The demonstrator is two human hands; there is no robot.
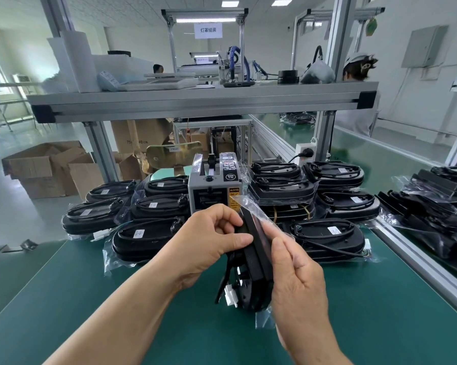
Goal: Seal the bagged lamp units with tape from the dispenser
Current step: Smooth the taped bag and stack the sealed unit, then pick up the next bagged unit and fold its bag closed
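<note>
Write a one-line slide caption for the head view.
Left hand and right hand hold a bagged lamp unit on edge before the tape dispenser, among stacks of bagged units.

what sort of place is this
Probably a factory packing line: a green-matted workbench under a silver aluminium-profile frame, stacks of black oval lamp units in clear plastic bags, and a grey electric tape dispenser. The left hand and right hand hold one more bagged lamp unit.
</note>
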